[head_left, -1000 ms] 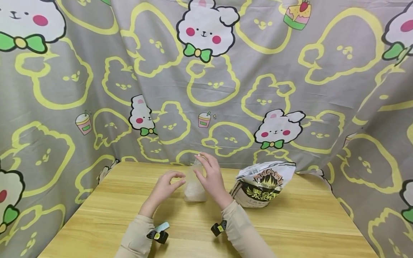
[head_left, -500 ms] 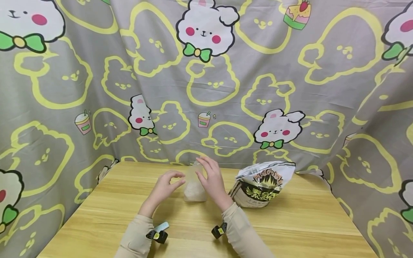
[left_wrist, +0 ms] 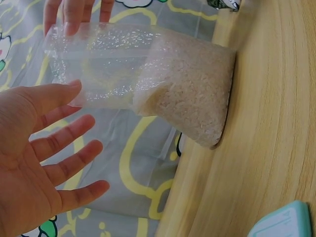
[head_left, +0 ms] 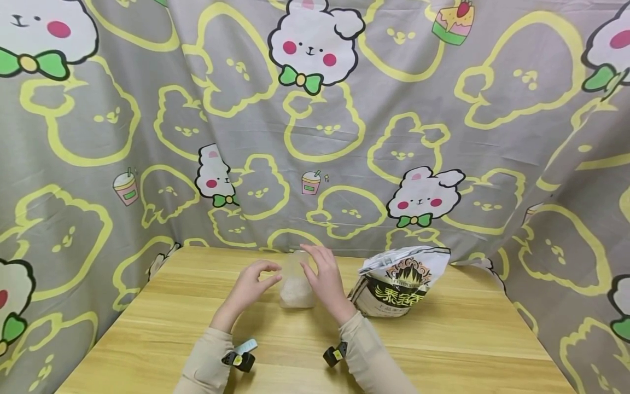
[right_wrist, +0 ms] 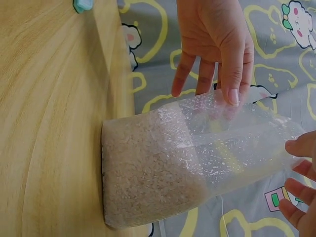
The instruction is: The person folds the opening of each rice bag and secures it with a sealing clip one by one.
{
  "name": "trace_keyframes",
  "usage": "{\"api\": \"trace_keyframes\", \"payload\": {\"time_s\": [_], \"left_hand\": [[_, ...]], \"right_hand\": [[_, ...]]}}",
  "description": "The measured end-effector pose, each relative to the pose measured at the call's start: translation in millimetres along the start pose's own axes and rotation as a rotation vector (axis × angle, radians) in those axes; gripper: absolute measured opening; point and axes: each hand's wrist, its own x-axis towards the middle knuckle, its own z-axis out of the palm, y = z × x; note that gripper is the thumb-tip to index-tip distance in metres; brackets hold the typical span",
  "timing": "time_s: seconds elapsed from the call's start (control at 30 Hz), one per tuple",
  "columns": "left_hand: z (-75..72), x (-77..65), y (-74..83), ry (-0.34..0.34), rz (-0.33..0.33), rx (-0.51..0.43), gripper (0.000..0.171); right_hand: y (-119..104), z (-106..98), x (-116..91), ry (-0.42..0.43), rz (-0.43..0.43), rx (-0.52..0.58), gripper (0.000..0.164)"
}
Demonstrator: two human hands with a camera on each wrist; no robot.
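Observation:
A clear plastic bag of rice (head_left: 297, 295) stands on the wooden table, between my two hands. Its lower part is packed with white grains, while the upper part is slack, see-through plastic. My left hand (head_left: 256, 284) pinches the bag's left side near the top, thumb (left_wrist: 73, 88) in front and the other fingers spread apart. On the opposite side my right hand (head_left: 325, 276) pinches the upper edge of the bag, its thumb (right_wrist: 298, 146) on the near face. In the head view the right hand covers part of the bag.
To the right of my right hand stands a large printed bag (head_left: 401, 287) with a white top and black band. A light-blue flat thing (head_left: 246, 346) shows beside my left wrist. Behind the table (head_left: 443, 350) hangs a patterned grey curtain (head_left: 266, 131).
My right hand has come down slightly, and the top of the rice bag has sunk with it. My left hand has stayed nearly still. The printed bag has not moved.

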Motion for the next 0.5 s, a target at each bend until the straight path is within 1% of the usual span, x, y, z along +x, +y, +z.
{"api": "trace_keyframes", "payload": {"time_s": [0.17, 0.33, 0.5], "left_hand": [[-0.6, -0.5, 0.9, -0.013, -0.012, -0.013, 0.021], [0.2, -0.2, 0.6, -0.005, 0.001, -0.005, 0.02], [1.6, 1.2, -1.1, 0.005, 0.02, -0.003, 0.019]], "right_hand": [[1.2, 1.2, -1.0, 0.011, 0.005, 0.025, 0.033], [2.0, 1.4, -1.3, 0.022, -0.004, 0.054, 0.027], [3.6, 2.1, -0.5, 0.045, -0.033, 0.084, 0.022]]}}
